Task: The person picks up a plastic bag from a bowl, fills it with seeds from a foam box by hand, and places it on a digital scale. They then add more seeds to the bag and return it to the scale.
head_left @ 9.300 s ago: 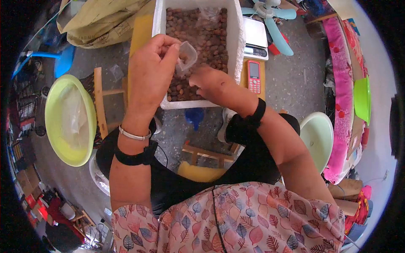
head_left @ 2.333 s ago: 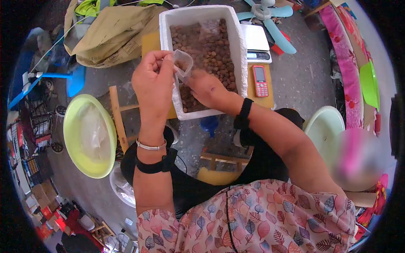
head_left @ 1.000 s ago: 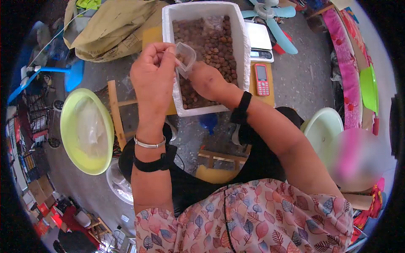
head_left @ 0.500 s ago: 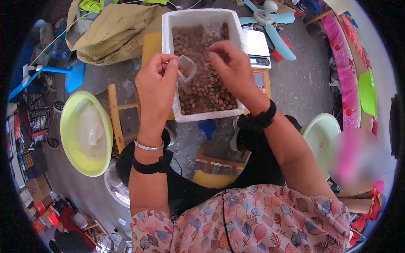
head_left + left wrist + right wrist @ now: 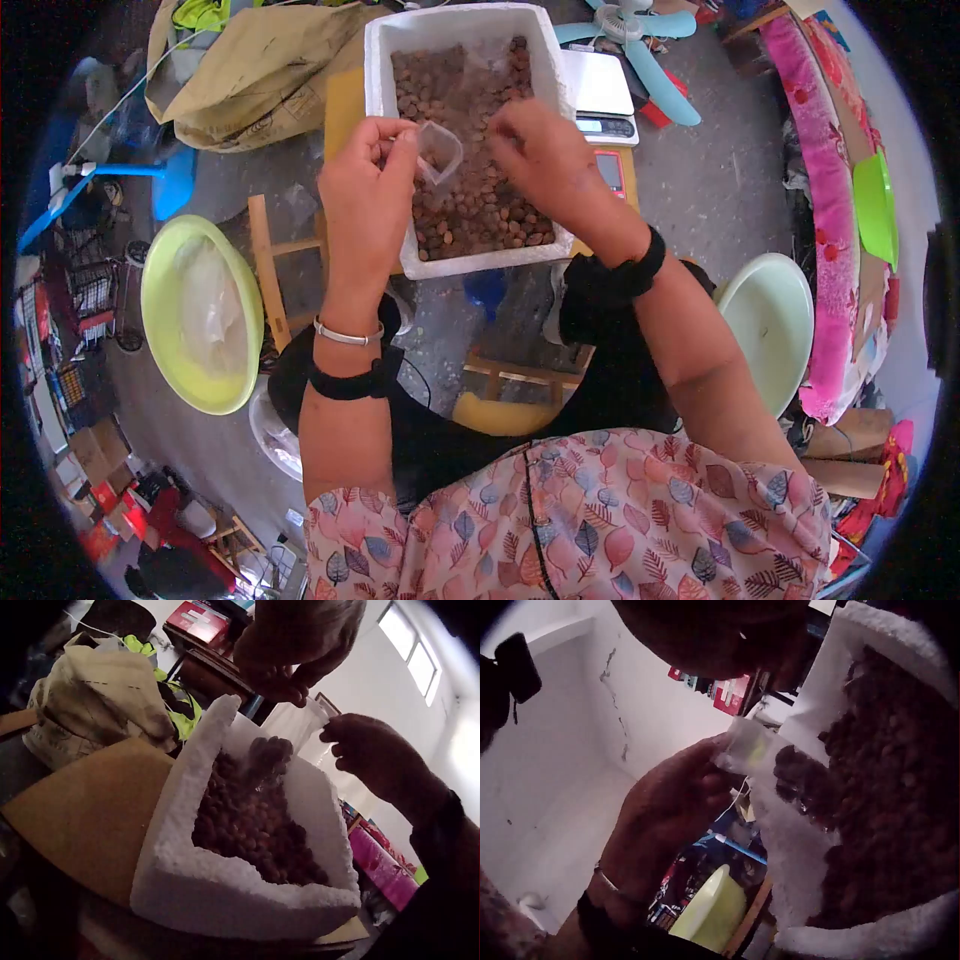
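Note:
In the head view my left hand pinches the rim of a small clear plastic bag, whose mouth is spread. The left wrist view shows the bag hanging down into a white foam box, with dark nut-like pieces in its bottom. Many loose brown nut-like pieces cover the floor of the box. Over the box, right of the bag, is my right hand, fingers bent and blurred. I cannot tell whether those fingers hold anything.
A white scale and a red phone lie right of the box. A yellow-green basin stands at left, a pale basin at right. Behind are a tan sack and a fan.
My right hand has lifted from down among the brown pieces beside the bag to the right, over the box. My left hand keeps pinching the bag. The head view has shifted a little.

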Action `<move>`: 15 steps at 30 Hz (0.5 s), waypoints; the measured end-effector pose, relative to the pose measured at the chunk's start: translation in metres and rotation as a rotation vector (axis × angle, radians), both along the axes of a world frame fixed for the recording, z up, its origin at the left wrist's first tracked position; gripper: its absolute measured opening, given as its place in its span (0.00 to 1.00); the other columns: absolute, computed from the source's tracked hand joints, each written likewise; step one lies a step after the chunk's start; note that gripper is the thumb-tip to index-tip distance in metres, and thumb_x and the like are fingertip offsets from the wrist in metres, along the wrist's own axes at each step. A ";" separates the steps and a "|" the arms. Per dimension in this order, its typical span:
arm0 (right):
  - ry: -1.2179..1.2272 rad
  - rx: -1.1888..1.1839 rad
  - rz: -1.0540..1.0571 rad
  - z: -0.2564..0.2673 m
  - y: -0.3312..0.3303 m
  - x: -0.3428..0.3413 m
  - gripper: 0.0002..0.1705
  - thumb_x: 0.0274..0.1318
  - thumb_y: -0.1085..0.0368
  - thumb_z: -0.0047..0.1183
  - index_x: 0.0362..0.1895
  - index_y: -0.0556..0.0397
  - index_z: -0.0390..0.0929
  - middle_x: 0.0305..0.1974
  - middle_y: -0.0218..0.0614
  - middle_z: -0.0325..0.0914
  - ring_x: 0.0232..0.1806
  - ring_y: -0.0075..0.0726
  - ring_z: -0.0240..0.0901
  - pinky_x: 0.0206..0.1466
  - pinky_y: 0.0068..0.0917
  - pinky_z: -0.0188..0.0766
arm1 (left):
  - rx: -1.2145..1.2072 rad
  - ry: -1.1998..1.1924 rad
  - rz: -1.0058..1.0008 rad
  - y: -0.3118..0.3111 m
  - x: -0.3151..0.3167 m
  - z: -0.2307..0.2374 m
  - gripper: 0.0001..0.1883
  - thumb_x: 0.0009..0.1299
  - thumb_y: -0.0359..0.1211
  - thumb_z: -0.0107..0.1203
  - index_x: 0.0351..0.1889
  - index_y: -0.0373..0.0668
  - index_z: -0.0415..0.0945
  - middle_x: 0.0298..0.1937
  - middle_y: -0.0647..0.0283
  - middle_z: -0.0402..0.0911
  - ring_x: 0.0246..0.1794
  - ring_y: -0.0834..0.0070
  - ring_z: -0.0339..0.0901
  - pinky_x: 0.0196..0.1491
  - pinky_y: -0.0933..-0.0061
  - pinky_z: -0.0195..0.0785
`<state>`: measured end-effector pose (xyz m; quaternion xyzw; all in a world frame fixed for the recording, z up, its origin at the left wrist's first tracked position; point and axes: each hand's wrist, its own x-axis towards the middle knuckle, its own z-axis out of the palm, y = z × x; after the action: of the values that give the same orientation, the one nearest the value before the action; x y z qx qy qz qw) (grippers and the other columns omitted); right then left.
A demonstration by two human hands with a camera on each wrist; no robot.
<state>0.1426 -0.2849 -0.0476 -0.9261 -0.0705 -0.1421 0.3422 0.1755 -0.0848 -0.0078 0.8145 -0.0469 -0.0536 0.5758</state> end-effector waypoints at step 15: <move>0.139 -0.109 0.275 -0.076 0.074 -0.008 0.13 0.53 0.67 0.55 0.43 0.54 0.80 0.42 0.53 0.76 0.47 0.61 0.76 0.50 0.49 0.77 | -0.181 -0.018 0.052 0.014 0.008 -0.004 0.08 0.74 0.32 0.58 0.42 0.36 0.82 0.27 0.68 0.82 0.25 0.88 0.73 0.29 0.82 0.66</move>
<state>0.1343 -0.2113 -0.1235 -0.9326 -0.1804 -0.0252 0.3117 0.1838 -0.0711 -0.0116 0.7606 -0.0355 -0.0267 0.6477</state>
